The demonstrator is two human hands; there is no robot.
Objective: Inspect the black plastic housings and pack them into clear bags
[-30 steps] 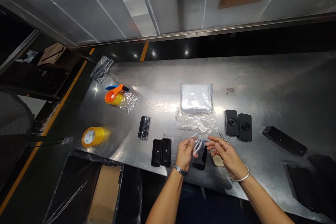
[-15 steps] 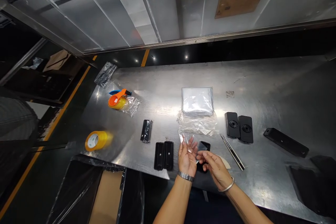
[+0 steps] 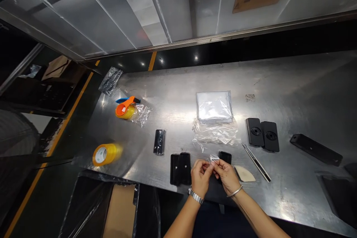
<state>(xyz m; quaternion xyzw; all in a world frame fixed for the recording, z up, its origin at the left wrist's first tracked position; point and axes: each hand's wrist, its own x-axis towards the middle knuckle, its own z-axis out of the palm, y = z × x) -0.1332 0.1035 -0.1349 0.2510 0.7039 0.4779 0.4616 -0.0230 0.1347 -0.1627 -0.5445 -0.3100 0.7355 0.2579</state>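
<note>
Head view: the left hand (image 3: 200,177) and right hand (image 3: 227,176) hold a small clear plastic bag (image 3: 214,158) in a narrow, close fingertip pinch, just beside a black rectangular case (image 3: 225,157).

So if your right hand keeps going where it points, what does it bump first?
The right hand probably meets the clear plastic bit it pinches first, then the left hand.
</note>
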